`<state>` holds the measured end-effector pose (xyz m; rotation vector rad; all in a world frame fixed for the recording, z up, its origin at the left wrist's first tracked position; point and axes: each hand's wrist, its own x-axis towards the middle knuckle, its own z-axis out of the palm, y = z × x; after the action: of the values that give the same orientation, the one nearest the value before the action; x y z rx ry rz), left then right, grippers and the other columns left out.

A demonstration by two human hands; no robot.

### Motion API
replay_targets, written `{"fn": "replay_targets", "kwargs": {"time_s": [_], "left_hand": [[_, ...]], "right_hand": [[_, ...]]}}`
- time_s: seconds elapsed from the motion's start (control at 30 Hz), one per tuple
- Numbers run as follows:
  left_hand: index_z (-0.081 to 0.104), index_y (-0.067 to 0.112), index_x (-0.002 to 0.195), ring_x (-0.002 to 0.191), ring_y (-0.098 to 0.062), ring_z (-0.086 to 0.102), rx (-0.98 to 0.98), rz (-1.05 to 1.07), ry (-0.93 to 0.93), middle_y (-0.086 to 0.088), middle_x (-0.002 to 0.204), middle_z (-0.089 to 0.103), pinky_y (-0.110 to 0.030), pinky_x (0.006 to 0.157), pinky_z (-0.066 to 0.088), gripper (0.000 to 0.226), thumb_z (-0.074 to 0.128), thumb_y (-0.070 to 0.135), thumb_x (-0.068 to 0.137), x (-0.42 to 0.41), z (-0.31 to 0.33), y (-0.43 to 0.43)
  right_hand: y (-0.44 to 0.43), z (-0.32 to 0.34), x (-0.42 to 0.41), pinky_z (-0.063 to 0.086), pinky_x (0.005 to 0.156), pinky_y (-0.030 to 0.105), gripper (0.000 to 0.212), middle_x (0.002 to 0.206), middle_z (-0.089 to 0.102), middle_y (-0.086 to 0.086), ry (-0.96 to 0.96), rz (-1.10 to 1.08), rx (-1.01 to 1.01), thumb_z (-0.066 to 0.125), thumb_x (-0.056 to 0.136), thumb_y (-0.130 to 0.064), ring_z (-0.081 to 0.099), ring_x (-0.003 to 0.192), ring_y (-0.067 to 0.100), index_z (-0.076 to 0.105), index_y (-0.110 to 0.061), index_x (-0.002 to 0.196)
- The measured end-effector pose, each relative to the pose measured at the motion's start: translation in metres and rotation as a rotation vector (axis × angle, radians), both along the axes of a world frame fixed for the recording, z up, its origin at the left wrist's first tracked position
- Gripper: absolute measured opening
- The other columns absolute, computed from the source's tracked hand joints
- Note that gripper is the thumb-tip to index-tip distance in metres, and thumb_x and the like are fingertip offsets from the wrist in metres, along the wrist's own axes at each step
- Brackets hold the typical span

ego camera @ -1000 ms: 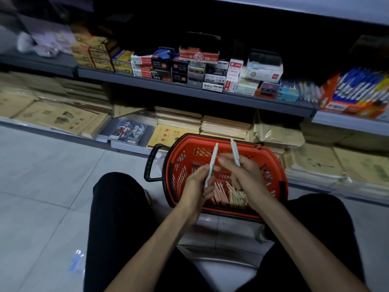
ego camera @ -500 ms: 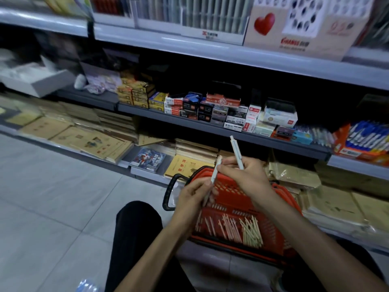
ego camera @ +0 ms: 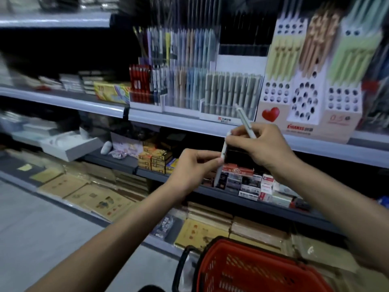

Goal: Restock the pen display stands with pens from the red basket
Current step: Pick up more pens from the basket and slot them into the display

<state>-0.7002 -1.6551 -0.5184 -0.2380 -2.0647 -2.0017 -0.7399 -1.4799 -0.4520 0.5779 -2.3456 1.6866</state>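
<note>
White and slim, the left pen point(ego camera: 223, 150) stands near upright at mid-frame, pinched low on its barrel between the thumb and fingers of the left hand point(ego camera: 189, 167). The right hand point(ego camera: 260, 145) grips the right pen point(ego camera: 244, 119) in curled fingers, and that pen slants up and left. The same hand's fingertips meet the top of the left pen. Just above, on the shelf point(ego camera: 185, 122), a clear stand point(ego camera: 227, 95) holds rows of grey pens. Beside it at right is a cardboard stand point(ego camera: 273, 125) with round holes and a red heart. Small boxes point(ego camera: 240, 180) sit behind the hands. The red basket point(ego camera: 242, 268) lies at bottom right.
</note>
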Motion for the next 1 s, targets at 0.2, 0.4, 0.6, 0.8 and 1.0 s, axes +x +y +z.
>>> {"fn": "replay_targets", "kwargs": {"time_s": [0.2,0.4,0.6,0.8,1.0], "left_hand": [[0.077,0.004,0.099,0.072,-0.009,0.073,-0.064,0.074,0.08,-0.006,0.085,0.076,-0.025,0.069,0.061,0.007,0.072,0.004,0.095,-0.049,0.063,-0.017],[0.078,0.013,0.081,0.064,-0.011,0.069,-0.287,0.295,0.208,-0.005,0.074,0.076,-0.026,0.06,0.054,0.008,0.08,0.011,0.089,-0.106,0.117,-0.027],[0.078,0.025,0.072,0.066,-0.015,0.073,-0.308,0.426,0.171,0.008,0.068,0.076,-0.044,0.078,0.064,0.014,0.086,0.027,0.083,-0.16,0.146,-0.027],[0.077,0.03,0.069,0.075,-0.012,0.072,-0.436,0.57,0.121,0.01,0.07,0.074,-0.038,0.075,0.061,0.019,0.081,0.038,0.087,-0.183,0.151,-0.019],[0.081,0.025,0.081,0.078,-0.02,0.071,-0.54,0.656,0.043,0.003,0.075,0.075,-0.032,0.069,0.056,0.017,0.079,0.039,0.089,-0.189,0.136,-0.016]], "right_hand": [[-0.025,0.064,-0.043,0.054,0.074,0.022,0.023,0.083,0.076,-0.004,0.116,-0.092,0.008,0.093,0.075,-0.026,0.072,0.079,0.006,0.078,-0.014,0.088],[-0.047,0.109,-0.095,0.057,0.073,0.023,0.023,0.085,0.078,-0.005,0.205,-0.182,-0.027,0.095,0.073,-0.025,0.073,0.08,0.006,0.08,-0.015,0.087],[-0.063,0.13,-0.139,0.055,0.069,0.019,0.019,0.078,0.073,-0.014,0.275,-0.255,-0.042,0.094,0.073,-0.023,0.07,0.075,-0.001,0.079,-0.013,0.082],[-0.066,0.128,-0.167,0.061,0.076,0.029,0.017,0.078,0.074,-0.012,0.291,-0.281,-0.005,0.094,0.073,-0.021,0.072,0.076,0.003,0.077,-0.018,0.077],[-0.073,0.11,-0.18,0.062,0.078,0.036,0.02,0.078,0.076,-0.007,0.221,-0.322,0.032,0.095,0.071,-0.026,0.073,0.076,0.01,0.075,-0.024,0.074]]}}
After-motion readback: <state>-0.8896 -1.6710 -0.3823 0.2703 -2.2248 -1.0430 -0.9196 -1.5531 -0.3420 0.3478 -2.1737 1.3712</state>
